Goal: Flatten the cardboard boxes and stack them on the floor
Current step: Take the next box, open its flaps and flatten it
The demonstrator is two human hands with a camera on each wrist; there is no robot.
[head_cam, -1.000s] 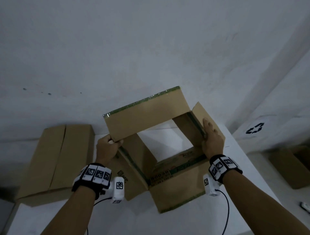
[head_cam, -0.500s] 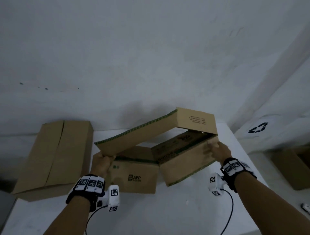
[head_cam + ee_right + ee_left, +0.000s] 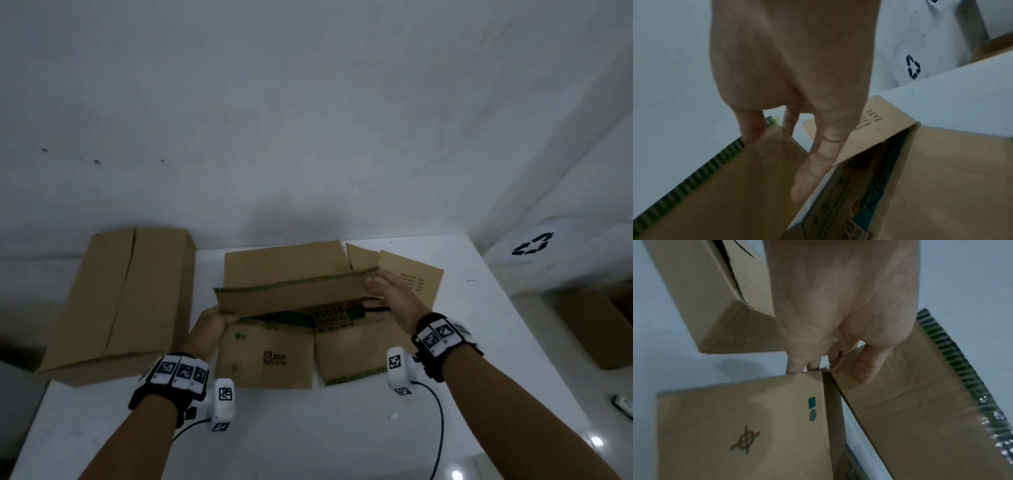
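Cardboard box [image 3: 274, 356], nearly collapsed, lies mid-frame on the white table [image 3: 308, 428]; the left hand [image 3: 212, 323] pinches its raised flap [image 3: 291, 296] at one end, and the right hand [image 3: 390, 296] grips the other. Light, stiff board, I'd judge, bending only along creases, so the flap ends seem the sensible hold.

The open box [image 3: 274, 356] lay nearly collapsed on a white table [image 3: 308, 428], brown cardboard with green print and an "APP" logo on its near panel. Its flaps spread toward the wall and toward the near edge; one long flap [image 3: 291, 296] with a green-striped edge stood raised above the rest. A second box [image 3: 120, 301], plain brown and closed, with a seam along its top, lay just to the left, apart from the first.
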